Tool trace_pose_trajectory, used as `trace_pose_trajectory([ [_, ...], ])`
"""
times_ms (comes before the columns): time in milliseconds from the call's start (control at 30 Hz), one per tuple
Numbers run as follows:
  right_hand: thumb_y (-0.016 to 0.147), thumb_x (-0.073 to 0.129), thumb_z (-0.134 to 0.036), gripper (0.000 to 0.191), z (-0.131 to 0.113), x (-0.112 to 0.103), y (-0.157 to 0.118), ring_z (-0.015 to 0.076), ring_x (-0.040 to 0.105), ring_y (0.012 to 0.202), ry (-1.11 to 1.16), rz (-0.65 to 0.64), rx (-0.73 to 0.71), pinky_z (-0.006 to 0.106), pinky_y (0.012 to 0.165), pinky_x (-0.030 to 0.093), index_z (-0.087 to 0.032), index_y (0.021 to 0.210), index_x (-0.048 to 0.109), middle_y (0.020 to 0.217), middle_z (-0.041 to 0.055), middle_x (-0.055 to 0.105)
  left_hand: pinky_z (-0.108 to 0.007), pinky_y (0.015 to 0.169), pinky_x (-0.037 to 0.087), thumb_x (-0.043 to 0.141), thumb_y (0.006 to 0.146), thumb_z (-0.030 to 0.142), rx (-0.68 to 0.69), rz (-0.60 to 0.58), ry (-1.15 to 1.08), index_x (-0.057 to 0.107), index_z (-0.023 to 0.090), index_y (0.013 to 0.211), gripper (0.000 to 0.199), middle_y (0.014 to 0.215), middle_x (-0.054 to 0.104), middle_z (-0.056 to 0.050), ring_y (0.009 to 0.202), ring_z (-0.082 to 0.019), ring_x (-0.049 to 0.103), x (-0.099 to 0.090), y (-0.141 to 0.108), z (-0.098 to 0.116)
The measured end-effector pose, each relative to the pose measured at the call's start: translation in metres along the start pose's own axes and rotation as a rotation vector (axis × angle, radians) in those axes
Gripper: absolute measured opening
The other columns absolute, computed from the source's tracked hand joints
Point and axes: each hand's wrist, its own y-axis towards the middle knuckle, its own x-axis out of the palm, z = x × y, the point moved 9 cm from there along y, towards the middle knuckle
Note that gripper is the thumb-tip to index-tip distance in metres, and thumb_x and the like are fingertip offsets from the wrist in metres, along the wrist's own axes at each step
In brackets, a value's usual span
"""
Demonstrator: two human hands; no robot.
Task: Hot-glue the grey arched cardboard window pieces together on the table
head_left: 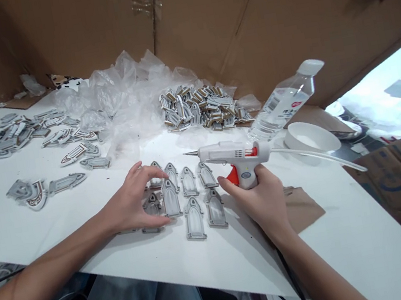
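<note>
My left hand (133, 199) has its thumb and index finger at the lower and upper ends of a grey arch-shaped piece (171, 199), gripping it above the white tabletop. Other such pieces lie in loose rows beside it, among them one (194, 219) at the front and one (216, 208) to its right. Some are partly hidden behind my left fingers. In my right hand (266, 200) is a white hot glue gun (224, 152) with a red trigger. Its metal nozzle points left over the rows, and a long glue stick sticks out of its back.
A heap of small pieces (201, 107) lies at the back, beside crumpled clear plastic bags (128, 90). More pieces (14, 136) are scattered at left. A tilted water bottle (285, 101), a white bowl (313, 138) and a cardboard scrap (304, 208) are at right. Cardboard walls (207, 14) close off the back.
</note>
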Motion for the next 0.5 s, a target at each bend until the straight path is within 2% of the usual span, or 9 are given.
trace_pose_trajectory([
  [133,0.062,0.069,-0.055,0.044,0.003,0.000,0.001,0.0121,0.040,0.048,0.035,-0.001,0.027,0.026,0.049,0.032,-0.023,0.059,0.039,0.050,-0.0047,0.046,-0.058,0.117,0.011,0.080,0.062,0.047,0.067,-0.091,0.007,0.040,0.023,0.118,0.073,0.118,0.059,-0.009,0.123,-0.030,0.051,0.012,-0.001,0.010],
  [267,0.062,0.068,-0.055,0.041,0.007,0.002,0.002,0.0131,0.043,0.050,0.048,-0.035,0.065,0.026,0.050,0.033,-0.021,0.062,0.045,0.053,-0.0031,0.051,-0.058,0.117,0.009,0.079,0.062,0.048,0.080,-0.171,0.037,0.044,0.023,0.120,0.073,0.117,0.059,-0.008,0.123,-0.031,0.050,0.020,-0.001,0.013],
  [367,0.063,0.069,-0.055,0.040,0.010,0.004,0.002,0.0142,0.047,0.054,0.100,-0.060,0.094,0.027,0.053,0.035,-0.020,0.066,0.048,0.058,-0.0018,0.054,-0.059,0.116,0.009,0.079,0.060,0.051,0.103,-0.195,0.054,0.043,0.022,0.120,0.076,0.119,0.059,-0.009,0.124,-0.032,0.049,0.022,-0.001,0.016],
  [500,0.063,0.070,-0.052,0.040,0.014,0.001,0.003,0.0128,0.045,0.055,0.182,-0.032,0.112,0.027,0.053,0.036,-0.020,0.065,0.045,0.059,-0.0029,0.053,-0.059,0.115,0.010,0.077,0.059,0.059,0.166,-0.220,0.077,0.045,0.021,0.110,0.071,0.118,0.060,-0.011,0.124,-0.033,0.048,0.027,0.000,0.028],
])
